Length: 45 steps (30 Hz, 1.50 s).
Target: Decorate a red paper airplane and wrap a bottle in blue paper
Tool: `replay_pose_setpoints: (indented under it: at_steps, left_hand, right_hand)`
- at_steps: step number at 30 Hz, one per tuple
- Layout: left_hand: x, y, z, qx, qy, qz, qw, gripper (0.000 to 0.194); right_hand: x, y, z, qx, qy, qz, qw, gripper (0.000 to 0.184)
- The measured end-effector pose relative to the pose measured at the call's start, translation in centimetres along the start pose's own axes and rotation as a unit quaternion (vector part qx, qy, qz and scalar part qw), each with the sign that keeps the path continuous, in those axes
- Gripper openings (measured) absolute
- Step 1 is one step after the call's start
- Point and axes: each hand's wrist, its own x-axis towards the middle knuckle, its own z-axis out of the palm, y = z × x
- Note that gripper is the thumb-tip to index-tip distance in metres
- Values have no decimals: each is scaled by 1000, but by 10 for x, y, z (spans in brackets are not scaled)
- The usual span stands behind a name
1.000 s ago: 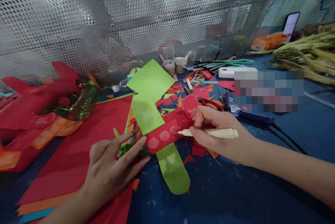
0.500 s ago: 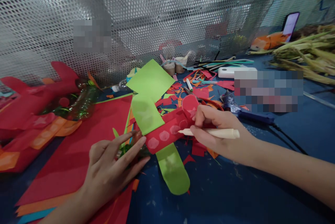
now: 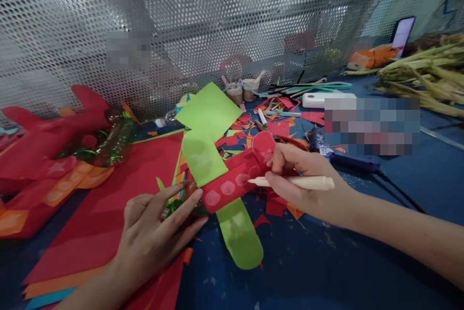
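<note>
In front of me is a toy airplane made from a plastic bottle, with a red paper body (image 3: 217,197), light green paper wings (image 3: 241,237) and a round red tail piece (image 3: 263,146). A row of pale round window marks runs along its side. My left hand (image 3: 152,232) steadies the bottle end (image 3: 189,198), fingers stretched over it and thumb below; its palm side is hidden. A cream-coloured marker pen (image 3: 308,183) is pinched in my right hand (image 3: 308,174). The pen's tip touches the red paper at one of the pale windows.
Red, orange and blue paper sheets (image 3: 105,213) lie at left beside another red bottle airplane (image 3: 68,126). Behind the work are a green sheet (image 3: 208,109), paper scraps (image 3: 279,128), a blue glue gun (image 3: 351,160) and a white power strip (image 3: 319,99). A metal mesh panel (image 3: 203,15) stands behind.
The right hand and its marker have shifted very slightly to the right. The left hand and the airplane look the same.
</note>
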Motion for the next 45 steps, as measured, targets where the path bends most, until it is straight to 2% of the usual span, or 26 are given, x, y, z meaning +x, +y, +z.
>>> replay_pose_setpoints:
  at_steps: [6,15,26,40,45]
  left_hand:
    - [1,0,0,-1,-4,2,1000,32]
    - [0,-1,-1,-10,-5,10,1000,32]
    - [-3,-1,-1,-6,-13,-15,1000,36]
    - [-3,-1,0,-1,-6,-1,1000,59]
    - [-6,-3,1,-13,-15,-8,1000,52]
  right_hand:
    - [0,2,-1,51,-23,11,998,25]
    - [-1,2,0,34,-35,1,999,25]
    - [-1,2,1,42,-22,6,999,26]
    - [-1,-1,-2,37,-20,4,999,23]
    - [0,0,-1,26,-4,-1,1000,24]
